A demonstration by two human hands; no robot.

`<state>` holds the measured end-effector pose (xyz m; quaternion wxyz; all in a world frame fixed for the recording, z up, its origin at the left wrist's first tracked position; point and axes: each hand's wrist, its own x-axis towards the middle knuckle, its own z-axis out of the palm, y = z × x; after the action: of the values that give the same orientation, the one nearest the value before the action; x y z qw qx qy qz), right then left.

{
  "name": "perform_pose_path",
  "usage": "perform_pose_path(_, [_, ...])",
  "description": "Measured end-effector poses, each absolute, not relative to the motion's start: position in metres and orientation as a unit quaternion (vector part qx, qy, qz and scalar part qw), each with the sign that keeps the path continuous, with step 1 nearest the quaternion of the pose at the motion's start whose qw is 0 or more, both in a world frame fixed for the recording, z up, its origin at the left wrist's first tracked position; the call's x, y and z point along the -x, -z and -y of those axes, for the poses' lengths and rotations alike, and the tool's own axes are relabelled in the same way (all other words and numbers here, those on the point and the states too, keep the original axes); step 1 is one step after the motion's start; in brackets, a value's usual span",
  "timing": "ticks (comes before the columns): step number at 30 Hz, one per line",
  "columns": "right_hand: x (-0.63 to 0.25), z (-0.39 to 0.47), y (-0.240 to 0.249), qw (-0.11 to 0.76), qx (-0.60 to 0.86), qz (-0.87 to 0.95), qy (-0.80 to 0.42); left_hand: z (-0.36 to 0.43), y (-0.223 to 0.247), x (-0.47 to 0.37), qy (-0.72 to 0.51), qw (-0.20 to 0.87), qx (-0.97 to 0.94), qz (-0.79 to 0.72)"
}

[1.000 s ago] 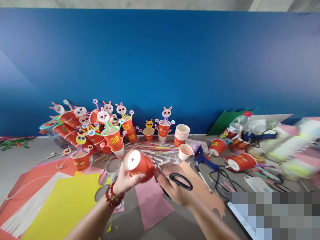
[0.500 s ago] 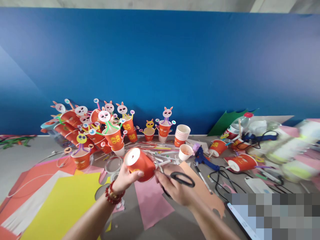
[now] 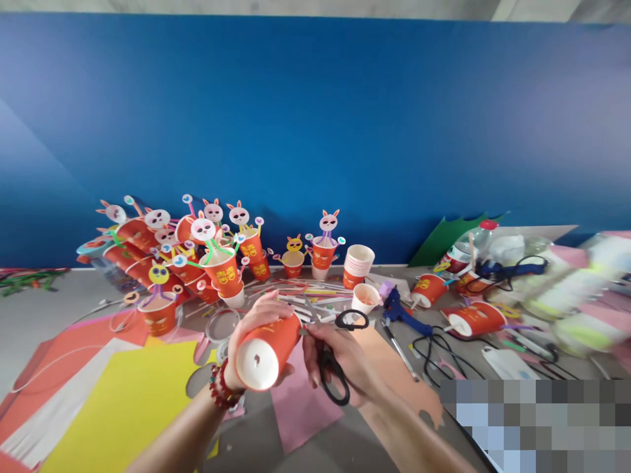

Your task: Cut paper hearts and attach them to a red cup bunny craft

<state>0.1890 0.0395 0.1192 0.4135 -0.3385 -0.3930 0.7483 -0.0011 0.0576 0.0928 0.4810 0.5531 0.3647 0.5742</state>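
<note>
My left hand wraps round a red paper cup tipped on its side. The cup's white base faces me and has a small dark hole in it. Black-handled scissors are in my right hand, just right of the cup, with their handles spread apart. Their blades point up and left beside the cup's far end; I cannot tell whether they touch it. Beneath my hands lies a pink paper sheet.
Red cups with rabbit faces crowd the left back. A cup stack and a small white cup stand behind my hands. A blue glue gun, cables and a pen lie right. Yellow paper covers the left front.
The cup has turned so its base points down toward me, and my left hand now grips it from above. The scissors have rotated in my right hand, one handle loop swinging lower.
</note>
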Motion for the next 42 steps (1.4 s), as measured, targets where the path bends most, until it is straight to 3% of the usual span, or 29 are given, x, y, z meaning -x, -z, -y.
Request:
perform_pose_path(12, [-0.194, -0.037, -0.116, 0.405, 0.401, 0.552, -0.609, -0.055, -0.106, -0.004, -0.558, 0.419, -0.653, -0.295])
perform_pose_path(16, [-0.202, -0.033, -0.120, 0.393, 0.407, 0.681, -0.464, -0.055, -0.116, -0.010, -0.553, 0.430, -0.666, -0.259])
perform_pose_path(22, [-0.208, -0.032, -0.132, 0.331, 0.388, 0.847, -0.150, -0.056, -0.114, -0.009, -0.541, 0.467, -0.649, -0.261])
perform_pose_path(25, [-0.209, -0.036, -0.134, 0.318, 0.342, 0.881, -0.077, -0.059, -0.110, -0.007, -0.522, 0.497, -0.641, -0.263])
perform_pose_path(29, [-0.213, -0.036, -0.139, 0.334, 0.320, 0.877, -0.130, -0.062, -0.100, -0.010, -0.532, 0.567, -0.582, -0.236])
perform_pose_path(36, [-0.223, -0.032, -0.140, 0.344, 0.378, 0.703, -0.494, -0.064, -0.094, -0.016, -0.556, 0.628, -0.504, -0.203])
perform_pose_path(42, [-0.223, -0.029, -0.137, 0.372, 0.389, 0.666, -0.516, -0.066, -0.097, -0.018, -0.567, 0.646, -0.468, -0.206])
